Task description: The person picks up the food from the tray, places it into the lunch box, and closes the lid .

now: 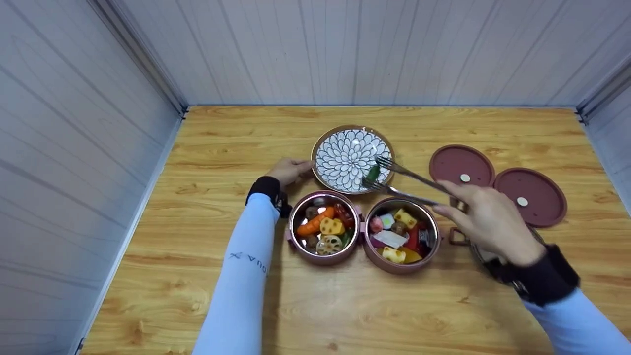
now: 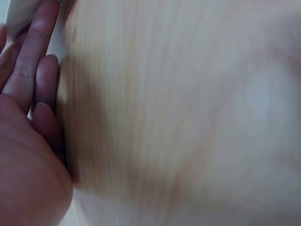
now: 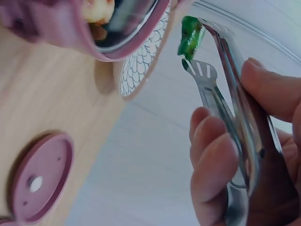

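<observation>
My right hand [image 1: 485, 219] grips a pair of metal tongs [image 1: 414, 175] with slotted tips. Between the tips is a green piece of food, perhaps pepper [image 3: 191, 37], held over the patterned plate [image 1: 340, 153]. That plate has a white petal design and a brown rim, with no food lying on it. At its left edge, my left hand [image 1: 287, 171] holds the rim, thumb on top and other fingers curled by the side. Close in front stand two pink pots: the left pot [image 1: 323, 259] holds carrot, lotus root and other pieces, the right pot [image 1: 402, 268] mixed chunks.
Two dark red round lids [image 1: 458, 162] lie side by side at the right of the wooden table [image 1: 222, 143]. Under my right wrist another round container [image 1: 485, 254] is mostly hidden. Pale panel walls [image 1: 345, 54] enclose the table at the back and sides.
</observation>
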Action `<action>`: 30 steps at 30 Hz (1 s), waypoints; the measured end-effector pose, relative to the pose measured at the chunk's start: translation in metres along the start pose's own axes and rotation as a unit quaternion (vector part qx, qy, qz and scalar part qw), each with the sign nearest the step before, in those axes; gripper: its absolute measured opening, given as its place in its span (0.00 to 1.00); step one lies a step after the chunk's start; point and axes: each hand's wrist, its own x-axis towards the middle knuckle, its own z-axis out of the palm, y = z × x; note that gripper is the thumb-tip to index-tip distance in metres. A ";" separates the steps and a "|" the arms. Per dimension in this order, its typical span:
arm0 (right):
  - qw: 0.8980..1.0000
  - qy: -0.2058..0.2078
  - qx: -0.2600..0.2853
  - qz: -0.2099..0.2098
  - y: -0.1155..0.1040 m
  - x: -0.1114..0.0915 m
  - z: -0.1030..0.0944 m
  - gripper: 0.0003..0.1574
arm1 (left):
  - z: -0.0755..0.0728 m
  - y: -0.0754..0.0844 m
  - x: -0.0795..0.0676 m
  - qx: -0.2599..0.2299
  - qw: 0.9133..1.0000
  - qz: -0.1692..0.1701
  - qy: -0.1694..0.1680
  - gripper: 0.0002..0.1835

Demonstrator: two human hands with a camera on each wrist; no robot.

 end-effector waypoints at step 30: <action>0.997 0.054 -0.038 0.037 0.007 -0.091 0.022 0.34 | 0.002 0.000 0.000 -0.008 1.000 -0.007 0.008 0.25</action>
